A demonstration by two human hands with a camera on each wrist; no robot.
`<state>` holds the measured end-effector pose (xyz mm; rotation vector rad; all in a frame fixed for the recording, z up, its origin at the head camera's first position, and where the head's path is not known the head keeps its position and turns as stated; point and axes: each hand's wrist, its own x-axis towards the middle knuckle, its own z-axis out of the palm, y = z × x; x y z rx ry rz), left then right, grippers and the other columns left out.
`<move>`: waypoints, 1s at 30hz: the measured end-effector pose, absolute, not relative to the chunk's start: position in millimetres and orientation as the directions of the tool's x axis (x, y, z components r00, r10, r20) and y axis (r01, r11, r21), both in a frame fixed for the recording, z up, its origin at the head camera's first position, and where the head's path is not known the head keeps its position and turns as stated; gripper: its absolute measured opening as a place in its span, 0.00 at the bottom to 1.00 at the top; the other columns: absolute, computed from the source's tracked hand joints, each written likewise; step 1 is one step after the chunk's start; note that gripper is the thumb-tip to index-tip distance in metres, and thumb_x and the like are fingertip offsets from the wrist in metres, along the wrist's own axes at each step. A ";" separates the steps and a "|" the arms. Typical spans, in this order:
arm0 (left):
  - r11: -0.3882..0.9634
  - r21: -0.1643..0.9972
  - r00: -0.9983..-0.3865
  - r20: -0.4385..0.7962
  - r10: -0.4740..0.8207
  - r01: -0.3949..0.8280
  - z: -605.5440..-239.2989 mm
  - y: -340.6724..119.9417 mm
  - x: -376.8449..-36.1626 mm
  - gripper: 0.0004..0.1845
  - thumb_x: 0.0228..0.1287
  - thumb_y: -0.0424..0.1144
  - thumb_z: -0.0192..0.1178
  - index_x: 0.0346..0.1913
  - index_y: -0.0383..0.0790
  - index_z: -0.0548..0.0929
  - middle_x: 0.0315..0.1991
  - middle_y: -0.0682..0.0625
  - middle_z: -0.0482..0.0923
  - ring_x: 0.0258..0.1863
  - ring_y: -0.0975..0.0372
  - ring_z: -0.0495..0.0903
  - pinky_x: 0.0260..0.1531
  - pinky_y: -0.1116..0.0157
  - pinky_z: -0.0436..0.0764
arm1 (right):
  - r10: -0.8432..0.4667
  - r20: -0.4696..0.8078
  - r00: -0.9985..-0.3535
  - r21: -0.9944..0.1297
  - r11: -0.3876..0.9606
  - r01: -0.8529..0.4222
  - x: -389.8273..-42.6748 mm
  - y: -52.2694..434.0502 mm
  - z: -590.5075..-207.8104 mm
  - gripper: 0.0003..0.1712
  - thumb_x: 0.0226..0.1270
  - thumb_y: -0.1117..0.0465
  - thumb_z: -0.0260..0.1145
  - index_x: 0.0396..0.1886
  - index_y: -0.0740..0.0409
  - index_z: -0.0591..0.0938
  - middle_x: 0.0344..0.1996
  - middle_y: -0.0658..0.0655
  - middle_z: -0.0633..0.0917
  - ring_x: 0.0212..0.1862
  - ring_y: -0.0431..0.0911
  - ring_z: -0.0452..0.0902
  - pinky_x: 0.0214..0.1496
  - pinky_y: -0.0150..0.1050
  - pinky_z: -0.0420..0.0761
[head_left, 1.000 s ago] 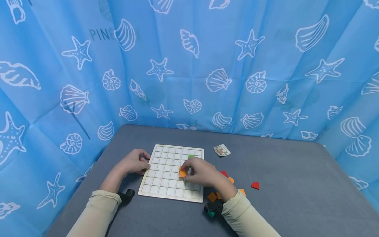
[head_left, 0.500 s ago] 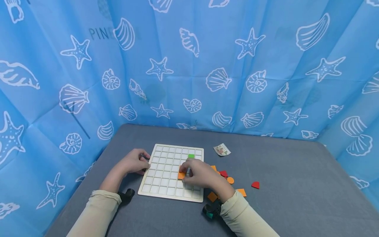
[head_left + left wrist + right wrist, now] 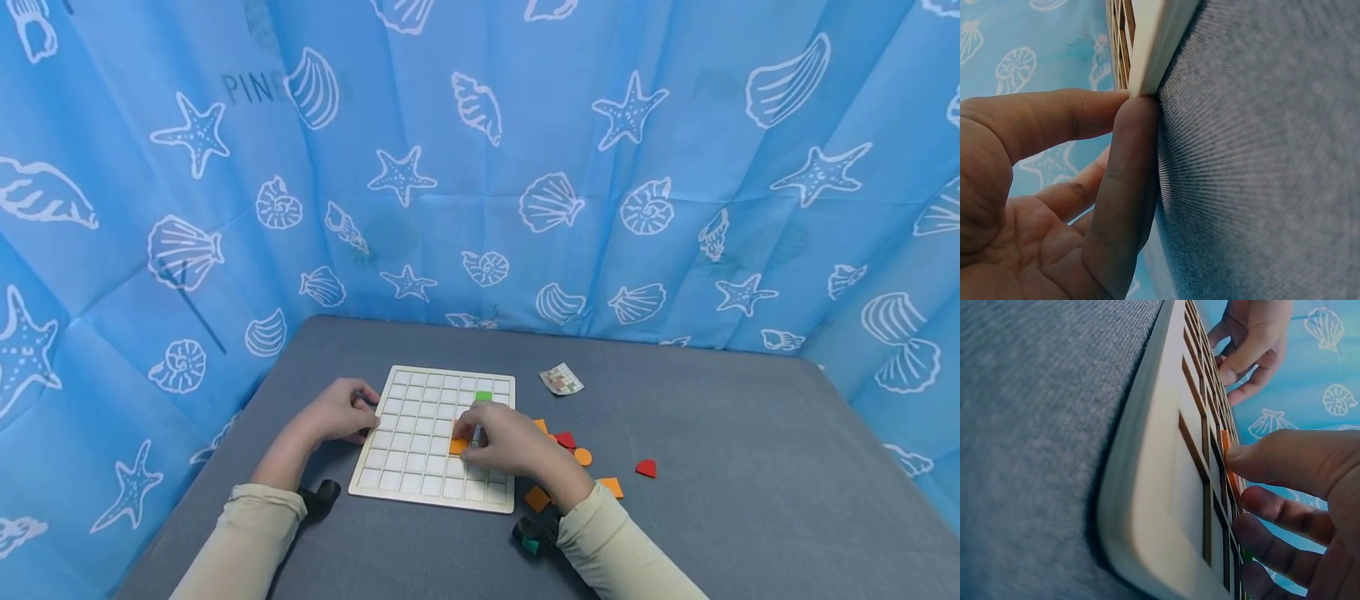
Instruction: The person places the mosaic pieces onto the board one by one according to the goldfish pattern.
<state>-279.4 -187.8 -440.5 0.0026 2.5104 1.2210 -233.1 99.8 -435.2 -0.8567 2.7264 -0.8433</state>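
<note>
A pale wooden board (image 3: 397, 462) with a grid of white cells lies on the grey table. My left hand (image 3: 345, 412) holds its left edge between thumb and a finger; in the left wrist view the fingertips (image 3: 1138, 109) meet at the board's rim. Over the right half of the grid, my right hand (image 3: 510, 437) has thumb and fingers on an orange tile (image 3: 458, 447), partly covered by the fingers. From the right wrist view, the thumb is against the orange tile's edge (image 3: 1229, 459), close on the grid. A green square tile (image 3: 483, 396) sits in a cell near the far right.
Right of the board lie loose orange and red pieces, among them an orange disc (image 3: 582, 457), an orange square (image 3: 537, 499) and a red quarter-round piece (image 3: 646, 468). A small pattern card (image 3: 562, 379) lies behind them. A blue shell-print curtain (image 3: 480, 167) hangs behind the table.
My right hand has shifted slightly left with the orange tile, mostly in the first half second. The left hand stays at the board's edge.
</note>
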 end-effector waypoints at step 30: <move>0.626 0.767 -0.946 -0.292 0.142 -0.143 -444.0 -189.1 -279.0 0.19 0.55 0.29 0.65 0.51 0.33 0.77 0.35 0.41 0.77 0.30 0.55 0.81 0.28 0.60 0.86 | -0.402 0.051 -0.914 -0.670 0.665 -0.329 -236.4 192.6 -423.0 0.13 0.66 0.54 0.67 0.48 0.52 0.85 0.39 0.48 0.82 0.37 0.45 0.76 0.32 0.37 0.78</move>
